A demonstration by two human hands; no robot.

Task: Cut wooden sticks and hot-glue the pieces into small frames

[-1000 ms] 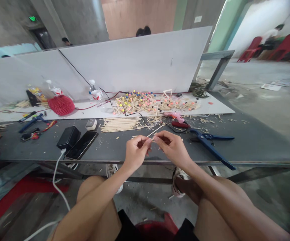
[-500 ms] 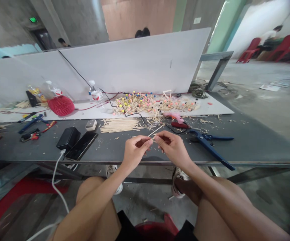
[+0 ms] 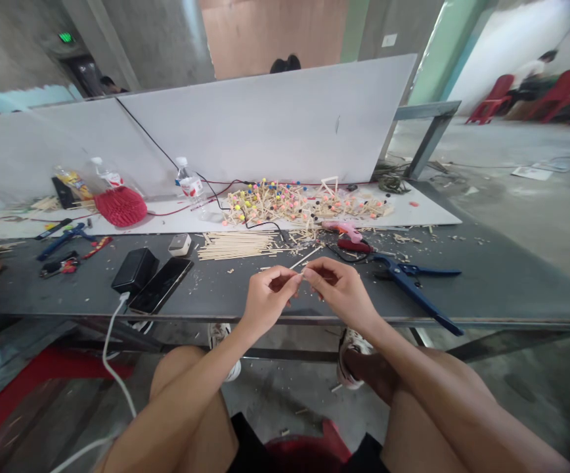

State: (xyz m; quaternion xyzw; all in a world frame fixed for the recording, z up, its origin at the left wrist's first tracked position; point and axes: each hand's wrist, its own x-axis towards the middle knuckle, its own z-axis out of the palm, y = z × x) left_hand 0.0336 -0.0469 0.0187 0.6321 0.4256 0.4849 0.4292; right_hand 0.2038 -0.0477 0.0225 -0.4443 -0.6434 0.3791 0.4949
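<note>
Left of the left hand (image 3: pixel 271 297), a phone (image 3: pixel 161 285) lies on the worktop (image 3: pixel 506 282); beyond that hand, loose sticks (image 3: pixel 238 246) lie side by side, seemingly left to do. It and the right hand (image 3: pixel 339 292) each pinch with thumb and finger, tips meeting at a small pale piece (image 3: pixel 303 274), mostly hidden and apparently unfinished. Past both, a heap of sticks with coloured balls (image 3: pixel 285 205) seems already worked. Beyond the right hand lies a pink glue gun (image 3: pixel 345 230); rightward, blue cutters (image 3: pixel 413 285).
</note>
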